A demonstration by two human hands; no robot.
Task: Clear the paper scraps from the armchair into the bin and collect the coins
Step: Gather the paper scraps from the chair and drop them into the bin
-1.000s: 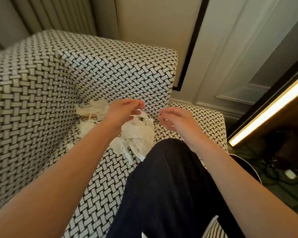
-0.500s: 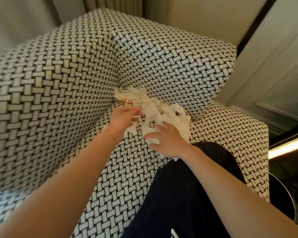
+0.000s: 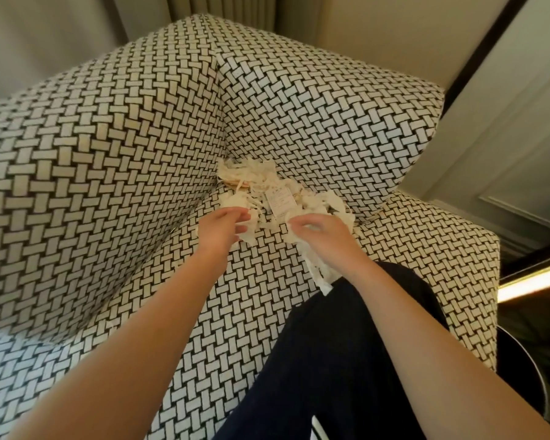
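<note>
Hands gather paper scraps [image 3: 277,198] heaped in the armchair [image 3: 124,160] seat's back corner: the right hand [image 3: 323,231] grip is closed on a trailing wad, the left hand [image 3: 221,225] pinches loose pieces, apparently bunching everything for one lift; coins unseen.

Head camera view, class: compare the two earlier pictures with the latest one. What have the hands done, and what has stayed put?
Both hands have reached forward into the paper scraps. The right hand, empty a second ago, now grips a bunch of scraps that trails below it; the left hand pinches scraps at the pile's near edge. The pile remains in the back corner of the armchair seat. No coins or bin show.
</note>
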